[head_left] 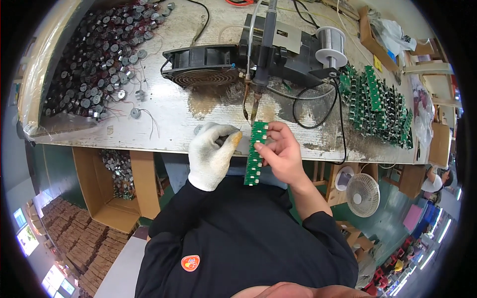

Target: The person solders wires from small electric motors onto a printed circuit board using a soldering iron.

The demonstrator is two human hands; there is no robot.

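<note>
At the left of the pale, stained worktop (171, 126) lies a heap of small, round, grey metal components with thin reddish wires (99, 74). Below the front edge, an open brown cardboard box (145, 181) holds more small grey pieces. A black, square-framed fan with a ringed grille (201, 58) stands towards the back. The left hand (211, 158), in a white knitted glove, is mostly curled, thumb and forefinger drawn close together; whether anything sits between them, I cannot tell. Just right of it, a narrow green circuit-board strip (253, 168) points away from the body, its far end beneath the tip of a dark-handled soldering iron (263, 64); contact there is unclear. The bare right hand (285, 155) pinches the strip's right edge between thumb and bent fingers. Farther right are a silvery solder spool (331, 42) and piled green circuit boards (375, 97).
</note>
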